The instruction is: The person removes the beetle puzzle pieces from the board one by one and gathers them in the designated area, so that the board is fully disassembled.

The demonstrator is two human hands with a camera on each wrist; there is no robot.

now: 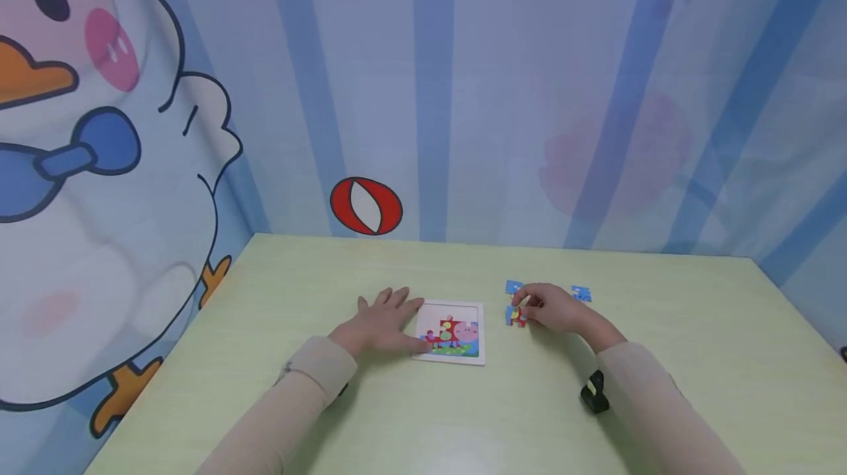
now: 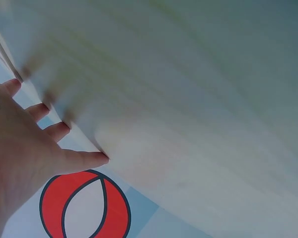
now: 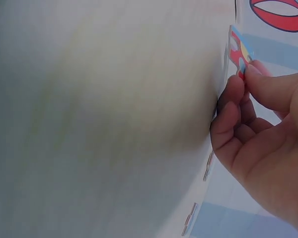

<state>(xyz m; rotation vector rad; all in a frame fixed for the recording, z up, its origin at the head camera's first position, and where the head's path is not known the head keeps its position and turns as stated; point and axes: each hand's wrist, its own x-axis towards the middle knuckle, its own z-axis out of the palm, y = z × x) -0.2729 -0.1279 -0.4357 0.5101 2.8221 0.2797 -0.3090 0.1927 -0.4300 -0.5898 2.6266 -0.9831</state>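
Note:
A square puzzle board (image 1: 451, 360) with a white frame lies on the table, its lower part filled with joined pieces showing a pink pig in red. My left hand (image 1: 382, 328) rests at the board's left side, fingers spread, thumb and index finger at its edge. To the right of the board, my right hand (image 1: 552, 307) pinches a jigsaw piece (image 3: 237, 53) coloured red, yellow and blue between thumb and fingertips. The piece is tilted up in the right wrist view. Behind that hand lies a blue puzzle piece (image 1: 513, 286), partly hidden.
Another blue puzzle piece (image 1: 581, 293) lies right of the right hand. The pale table (image 1: 423, 416) runs back to a striped cloth backdrop (image 1: 490, 93) with a printed duck and a red ball. A black wrist device (image 1: 595, 393) sits under the right sleeve.

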